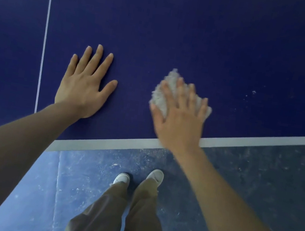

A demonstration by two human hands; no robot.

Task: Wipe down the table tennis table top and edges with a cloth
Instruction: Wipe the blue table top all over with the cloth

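A: Where is the cloth point(178, 95) now?

B: Under the flat right hand point(178, 121), its fingers straight, pressing it on the blue surface point(199, 33) near the white edge line point(262, 140). The left hand point(85, 85) lies spread beside.

A: Advice?

B: Keep even pressure; sweep toward the specks point(254, 92) beyond.

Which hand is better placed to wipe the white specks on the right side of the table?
Right. The right hand already presses the cloth flat, nearer the specks; the left hand lies bare on the table.
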